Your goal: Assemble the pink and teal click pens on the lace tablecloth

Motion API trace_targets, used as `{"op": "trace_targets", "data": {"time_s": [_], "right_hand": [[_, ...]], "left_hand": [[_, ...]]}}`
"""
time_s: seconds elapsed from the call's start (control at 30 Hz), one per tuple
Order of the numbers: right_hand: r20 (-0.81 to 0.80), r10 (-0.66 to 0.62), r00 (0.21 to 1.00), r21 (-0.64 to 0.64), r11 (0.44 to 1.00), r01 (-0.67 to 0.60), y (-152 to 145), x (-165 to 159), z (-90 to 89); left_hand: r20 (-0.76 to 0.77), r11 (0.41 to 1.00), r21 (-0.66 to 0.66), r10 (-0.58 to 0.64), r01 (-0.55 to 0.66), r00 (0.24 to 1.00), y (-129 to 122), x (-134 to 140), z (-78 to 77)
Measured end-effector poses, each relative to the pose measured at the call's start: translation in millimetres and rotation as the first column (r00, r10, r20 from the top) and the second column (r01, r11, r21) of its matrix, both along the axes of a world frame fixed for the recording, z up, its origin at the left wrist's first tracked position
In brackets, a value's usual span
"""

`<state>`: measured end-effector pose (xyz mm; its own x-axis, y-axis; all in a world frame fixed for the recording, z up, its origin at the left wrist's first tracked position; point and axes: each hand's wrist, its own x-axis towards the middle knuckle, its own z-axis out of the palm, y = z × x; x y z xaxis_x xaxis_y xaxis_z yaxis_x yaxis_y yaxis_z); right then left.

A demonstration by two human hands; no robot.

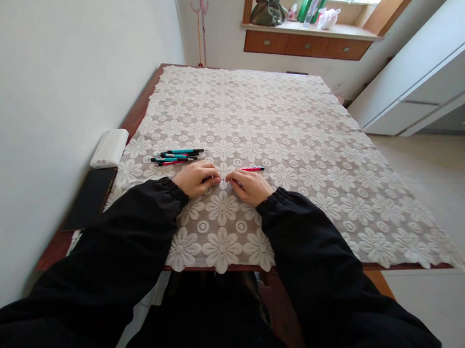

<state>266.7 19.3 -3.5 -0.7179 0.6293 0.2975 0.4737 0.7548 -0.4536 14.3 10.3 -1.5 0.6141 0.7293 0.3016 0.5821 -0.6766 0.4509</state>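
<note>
Fingers of the left hand (196, 178) are curled inward, and the right hand (251, 186) is bent to face it, so that the two sets of fingertips are brought nearly together low over the lace cloth (222, 247). Whether anything is gripped by either hand cannot be told, as the pinch is too small and partly hidden. By the far side of the right hand a red pen (253, 168) is seen, its dark end turned to the right; its other end is covered by the knuckles, and it cannot be made out whether it is held or merely laid there.

For such close fingertip work, both wrists are best kept steady and low, so that anything slipping is caught by the cloth. A light pinch is probably wanted, with any pull or push kept in one line.

Just beyond the left hand, a bunch of pens (178, 157) in teal, red and black is laid loosely together; elbow room should be left so that it is not scattered. Farther left, a white box (109, 148) and a dark flat object (90, 199) are placed along the edge of the worktop (54, 248).
</note>
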Motion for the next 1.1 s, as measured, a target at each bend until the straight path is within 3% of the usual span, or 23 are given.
{"op": "trace_targets", "data": {"time_s": [1.1], "right_hand": [[0.003,-0.001,1.0,0.003,1.0,0.001,1.6,1.1,-2.5]], "left_hand": [[-0.009,1.0,0.0,-0.017,0.017,1.0,-3.7,2.4,5.3]]}}
